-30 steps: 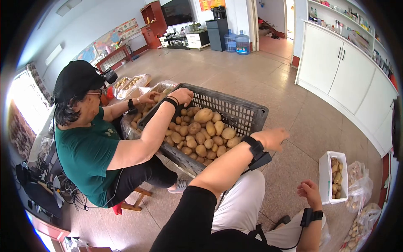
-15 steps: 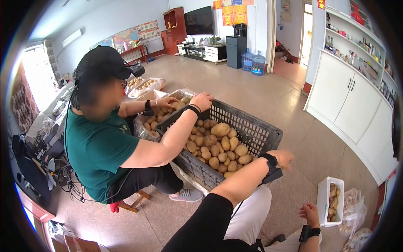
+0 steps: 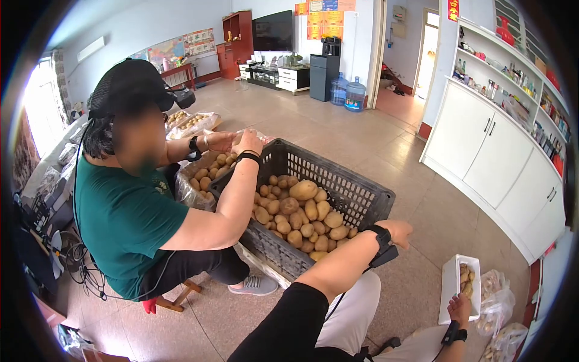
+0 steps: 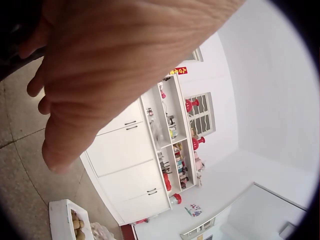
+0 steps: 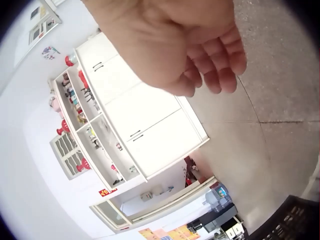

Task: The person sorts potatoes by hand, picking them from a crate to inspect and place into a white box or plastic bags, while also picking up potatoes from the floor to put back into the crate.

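A black plastic crate [image 3: 356,202] full of potatoes [image 3: 289,205] stands in front of me in the head view. My left hand [image 3: 398,232] is just beyond its near right corner, fingers relaxed, holding nothing. In the left wrist view, that hand [image 4: 100,75] hangs over the floor, thumb apart from the fingers. My right hand [image 3: 460,308] is low at the right, overlapping the near end of a white box [image 3: 447,292] with potatoes in it. The right wrist view shows this hand [image 5: 185,50] with loosely bent fingers and nothing in the palm.
A person in a green shirt [image 3: 129,220] sits left of the crate, both hands together above its far left corner. Behind it is a plastic-lined container of potatoes [image 3: 202,175]. Filled plastic bags [image 3: 497,308] lie beside the white box. White cabinets [image 3: 476,154] line the right wall.
The view has shifted. My right hand has moved to the right, over the white box's near end. The other person's hand has left the crate's rim and joined their other hand.
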{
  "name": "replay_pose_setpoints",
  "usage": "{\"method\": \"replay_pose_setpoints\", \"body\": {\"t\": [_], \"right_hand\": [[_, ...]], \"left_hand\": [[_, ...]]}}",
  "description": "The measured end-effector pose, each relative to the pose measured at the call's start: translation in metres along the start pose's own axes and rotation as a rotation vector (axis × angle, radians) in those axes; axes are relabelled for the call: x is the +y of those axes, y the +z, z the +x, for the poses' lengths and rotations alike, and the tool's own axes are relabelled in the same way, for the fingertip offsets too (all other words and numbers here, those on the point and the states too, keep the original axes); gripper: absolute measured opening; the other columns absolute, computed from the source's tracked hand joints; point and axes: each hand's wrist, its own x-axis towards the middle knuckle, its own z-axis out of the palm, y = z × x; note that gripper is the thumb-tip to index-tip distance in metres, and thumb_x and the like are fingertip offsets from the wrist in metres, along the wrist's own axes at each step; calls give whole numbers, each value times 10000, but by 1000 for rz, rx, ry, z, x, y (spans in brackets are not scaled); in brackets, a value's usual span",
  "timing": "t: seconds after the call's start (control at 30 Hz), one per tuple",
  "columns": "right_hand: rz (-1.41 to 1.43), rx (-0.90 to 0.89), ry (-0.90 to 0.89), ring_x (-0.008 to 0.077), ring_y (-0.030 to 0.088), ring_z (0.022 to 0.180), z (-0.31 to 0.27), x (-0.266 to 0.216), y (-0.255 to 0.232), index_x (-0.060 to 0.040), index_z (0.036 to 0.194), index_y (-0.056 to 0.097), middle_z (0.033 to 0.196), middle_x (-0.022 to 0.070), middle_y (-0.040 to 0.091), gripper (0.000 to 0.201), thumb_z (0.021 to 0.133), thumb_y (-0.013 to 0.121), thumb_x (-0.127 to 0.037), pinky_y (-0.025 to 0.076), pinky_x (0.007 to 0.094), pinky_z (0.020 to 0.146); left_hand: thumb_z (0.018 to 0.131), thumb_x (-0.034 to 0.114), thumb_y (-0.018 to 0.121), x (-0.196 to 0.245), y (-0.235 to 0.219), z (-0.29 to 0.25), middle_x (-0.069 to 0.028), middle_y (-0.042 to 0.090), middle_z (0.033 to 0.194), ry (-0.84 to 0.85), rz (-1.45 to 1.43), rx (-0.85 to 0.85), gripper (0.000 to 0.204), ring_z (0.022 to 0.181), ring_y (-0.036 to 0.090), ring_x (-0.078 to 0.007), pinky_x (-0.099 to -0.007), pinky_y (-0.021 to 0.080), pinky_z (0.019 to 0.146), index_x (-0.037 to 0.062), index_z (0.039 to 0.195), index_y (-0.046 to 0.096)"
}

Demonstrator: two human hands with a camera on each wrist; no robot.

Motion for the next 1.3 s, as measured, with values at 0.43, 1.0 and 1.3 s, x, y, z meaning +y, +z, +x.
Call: {"method": "replay_pose_setpoints", "body": {"t": [0.43,1.0,1.3], "right_hand": [[-79,-25,-1,172,545,682,4,5,6,-104,948,511,808,45,558,195,823,573,-240,453,292,567],[-49,-65,47,174,550,745,0,1,5,-92,1014,507,866,46,562,258,823,582,-250,458,306,613],[-95,-60,50,166,566,670,-8,-3,11,-103,902,552,790,28,596,184,797,601,-246,468,295,595]], "left_hand": [[741,314,619,3,-5,-4,-194,546,1126,-22,-10,-33,573,1027,537,-307,-368,437,837,-15,1186,472],[756,366,616,-1,0,4,-200,511,1194,-22,18,-54,604,1104,491,-314,-353,403,908,-10,1205,467],[777,323,598,11,-8,-9,-200,522,1177,-71,78,-52,547,1094,497,-315,-365,408,901,2,1201,473]]}}
